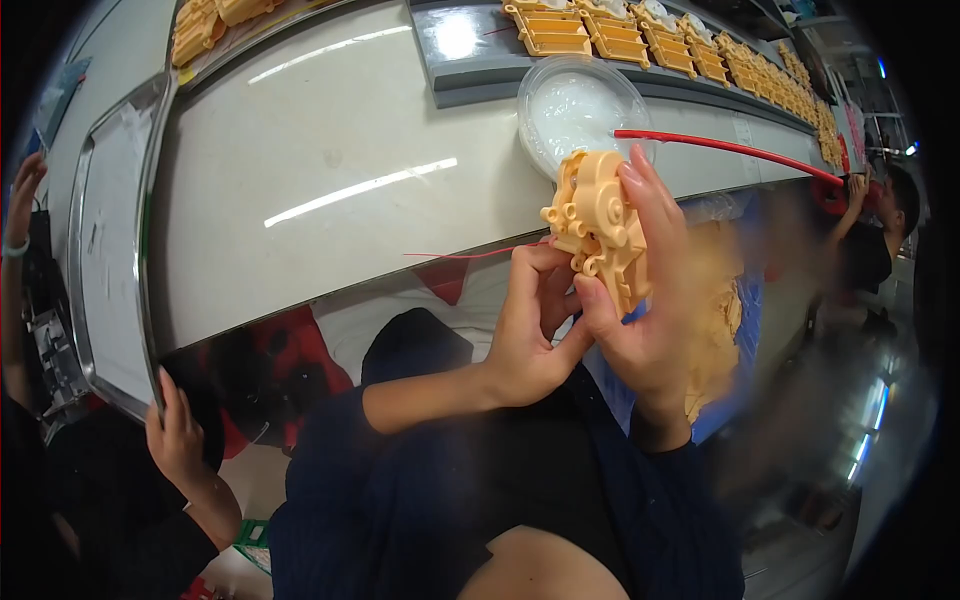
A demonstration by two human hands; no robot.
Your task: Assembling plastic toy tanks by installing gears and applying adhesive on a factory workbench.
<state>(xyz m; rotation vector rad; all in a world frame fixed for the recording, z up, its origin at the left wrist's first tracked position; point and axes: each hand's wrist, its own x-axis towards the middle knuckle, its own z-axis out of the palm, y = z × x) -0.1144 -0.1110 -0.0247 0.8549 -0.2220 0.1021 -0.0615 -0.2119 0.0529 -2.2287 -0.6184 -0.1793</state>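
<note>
Glossy off-white worktop [330, 170] is seen across a factory line. One yellow plastic housing [598, 225] is held up at about 2 o'clock, one round white tub [580, 105] just behind. It's gripped by the right hand [650, 320], fingers curled; left hand [530, 330] pinches its lower edge.

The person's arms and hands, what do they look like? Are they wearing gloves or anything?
No gloves: both the left hand and the right hand are bare, with no rings or watch showing. The arms wear dark navy sleeves. The left sleeve is pushed up, leaving the forearm uncovered, while the right sleeve reaches down to the wrist.
</note>
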